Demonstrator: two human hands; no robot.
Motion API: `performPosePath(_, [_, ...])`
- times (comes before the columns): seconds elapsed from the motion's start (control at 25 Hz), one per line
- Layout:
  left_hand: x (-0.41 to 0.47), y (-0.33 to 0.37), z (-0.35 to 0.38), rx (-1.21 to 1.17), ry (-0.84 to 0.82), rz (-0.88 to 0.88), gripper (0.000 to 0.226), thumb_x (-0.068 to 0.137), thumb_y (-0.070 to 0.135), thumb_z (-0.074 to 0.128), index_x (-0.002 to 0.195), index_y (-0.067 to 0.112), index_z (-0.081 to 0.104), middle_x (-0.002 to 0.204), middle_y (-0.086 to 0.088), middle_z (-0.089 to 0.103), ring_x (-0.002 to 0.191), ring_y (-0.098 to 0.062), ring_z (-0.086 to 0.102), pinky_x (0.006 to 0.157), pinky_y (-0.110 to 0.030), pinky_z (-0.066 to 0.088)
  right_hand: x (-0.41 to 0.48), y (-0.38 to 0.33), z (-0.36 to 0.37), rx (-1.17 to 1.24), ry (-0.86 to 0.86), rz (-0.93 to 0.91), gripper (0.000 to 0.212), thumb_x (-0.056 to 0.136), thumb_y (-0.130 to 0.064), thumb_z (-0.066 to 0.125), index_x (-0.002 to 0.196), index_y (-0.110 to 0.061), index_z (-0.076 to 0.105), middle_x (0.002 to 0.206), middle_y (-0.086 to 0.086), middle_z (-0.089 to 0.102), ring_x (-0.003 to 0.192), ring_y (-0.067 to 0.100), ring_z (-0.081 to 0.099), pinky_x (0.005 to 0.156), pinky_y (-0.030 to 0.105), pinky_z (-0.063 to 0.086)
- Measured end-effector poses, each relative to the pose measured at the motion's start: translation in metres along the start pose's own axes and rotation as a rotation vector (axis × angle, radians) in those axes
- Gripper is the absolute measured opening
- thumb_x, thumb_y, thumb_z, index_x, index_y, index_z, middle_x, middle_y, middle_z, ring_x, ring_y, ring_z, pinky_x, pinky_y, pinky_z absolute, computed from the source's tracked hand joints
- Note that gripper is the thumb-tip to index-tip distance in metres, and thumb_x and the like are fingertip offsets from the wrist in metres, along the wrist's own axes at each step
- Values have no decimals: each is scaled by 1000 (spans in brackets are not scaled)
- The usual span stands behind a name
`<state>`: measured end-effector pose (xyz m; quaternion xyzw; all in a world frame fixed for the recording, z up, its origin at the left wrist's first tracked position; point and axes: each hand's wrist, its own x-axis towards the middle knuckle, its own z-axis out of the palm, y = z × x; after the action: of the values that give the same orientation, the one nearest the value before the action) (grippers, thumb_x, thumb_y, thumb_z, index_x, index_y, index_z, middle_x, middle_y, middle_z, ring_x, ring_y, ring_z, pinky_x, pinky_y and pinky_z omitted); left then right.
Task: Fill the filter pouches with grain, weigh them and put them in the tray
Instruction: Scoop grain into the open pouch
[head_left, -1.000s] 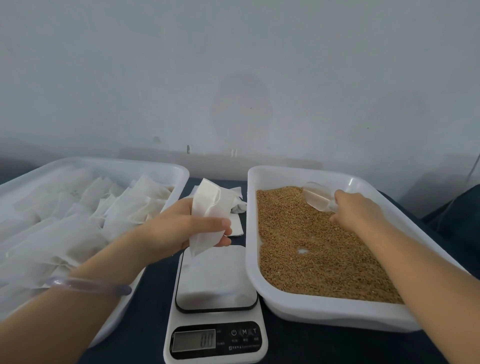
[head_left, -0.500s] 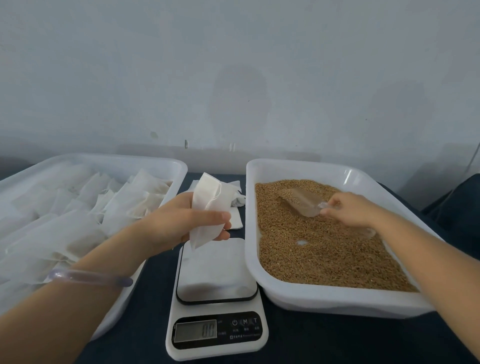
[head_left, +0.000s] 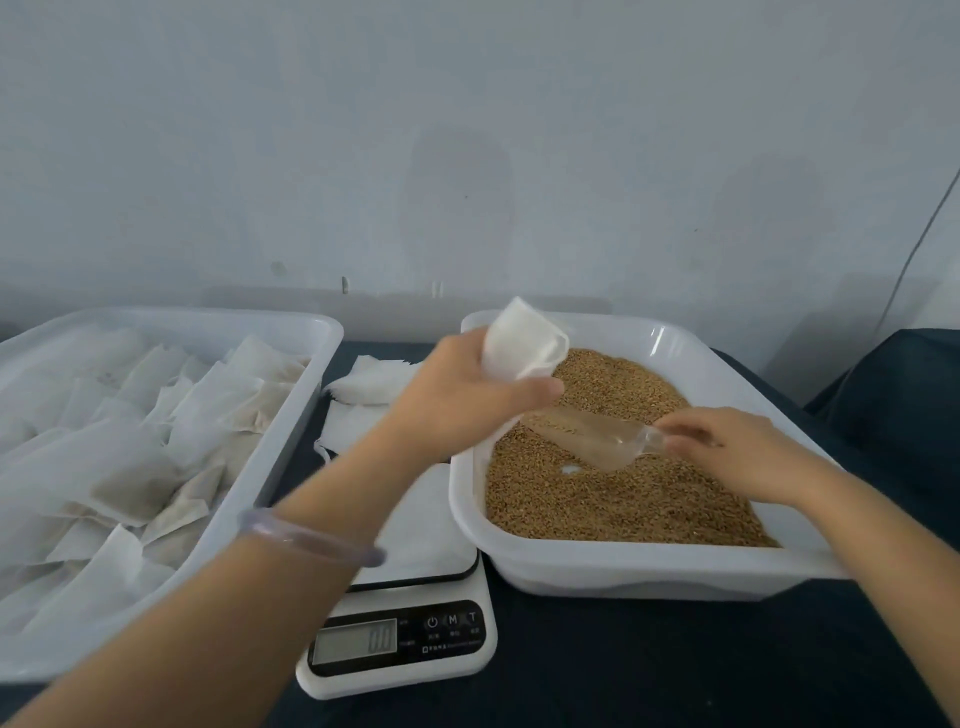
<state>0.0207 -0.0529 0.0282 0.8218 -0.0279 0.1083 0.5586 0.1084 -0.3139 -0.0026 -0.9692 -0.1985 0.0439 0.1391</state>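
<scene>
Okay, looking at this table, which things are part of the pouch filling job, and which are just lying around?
Part of the job:
pouch in the left hand
scoop in the right hand
grain in the grain tray
scale
empty pouches
filled pouches in the left tray

Just lying about:
cable on the wall
dark object at far right

This looks like a small packing workroom. A bare pale wall (head_left: 467, 130) stands behind a table with a dark cloth (head_left: 649, 665). On it sit 2 white tubs: a pouch tray (head_left: 323, 364) piled with filled pouches (head_left: 130, 467) and a grain tray (head_left: 623, 571) full of grain (head_left: 623, 499). A small scale (head_left: 395, 670) sits between them.
</scene>
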Motion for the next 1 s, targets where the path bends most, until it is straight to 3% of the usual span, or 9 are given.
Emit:
performPosePath(0.12, [9, -15, 28, 212, 12, -24, 28, 73, 39, 75, 95, 28, 60, 82, 8, 66, 72, -7, 63, 61, -24, 50, -12, -3, 0, 1, 109, -25, 27, 95, -39, 46, 120, -34, 57, 100, -11, 67, 91, 12, 64, 88, 30, 45])
performPosePath(0.2, [11, -27, 32, 273, -22, -49, 32, 71, 39, 77, 94, 24, 61, 85, 3, 66, 78, -13, 63, 69, -33, 52, -20, 1, -8, 26, 169, -6, 29, 96, -37, 44, 122, -32, 55, 99, -12, 66, 92, 13, 63, 93, 38, 45])
performPosePath(0.28, [13, -34, 31, 307, -33, -45, 32, 67, 41, 80, 88, 27, 60, 82, 4, 65, 77, -11, 62, 68, -31, 51, -28, 4, -20, 85, 196, -5, 31, 95, -37, 43, 123, -30, 54, 96, -12, 65, 90, 13, 63, 87, 39, 49])
performPosePath(0.36, [13, -36, 32, 315, -37, -45, 33, 65, 42, 81, 85, 28, 59, 80, 6, 65, 76, -10, 62, 66, -29, 50, -35, 4, -34, 144, 210, -67, 33, 90, -43, 44, 117, -32, 57, 95, -17, 63, 89, 3, 60, 77, 24, 47])
performPosePath(0.44, [13, -38, 33, 293, -26, -54, 33, 65, 41, 81, 86, 29, 59, 80, 5, 64, 73, -9, 61, 63, -25, 49, -40, 2, -48, 156, 229, -144, 36, 80, -52, 43, 111, -39, 57, 100, -26, 60, 95, -4, 56, 77, 16, 39])
performPosePath(0.6, [13, -39, 31, 172, -18, -70, 32, 65, 38, 81, 85, 30, 58, 75, 6, 62, 51, 5, 55, 42, -10, 39, -41, 1, -67, -17, 272, -213, 46, 71, -64, 37, 110, -48, 53, 104, -22, 60, 102, 3, 52, 97, 29, 29])
performPosePath(0.8, [14, -41, 31, 172, -26, -85, 34, 64, 38, 81, 87, 26, 59, 77, 7, 62, 50, 8, 54, 41, -9, 38, -33, -7, -82, -211, 281, -272, 52, 66, -71, 24, 108, -53, 47, 100, -29, 53, 101, 2, 46, 102, 29, 12])
performPosePath(1.0, [13, -40, 32, 157, 8, -96, 29, 69, 36, 79, 85, 25, 58, 74, 7, 60, 48, 5, 52, 39, -9, 37, -29, -15, -91, -213, 297, -328, 43, 63, -72, 26, 100, -58, 45, 95, -31, 51, 95, 0, 40, 110, 32, 4])
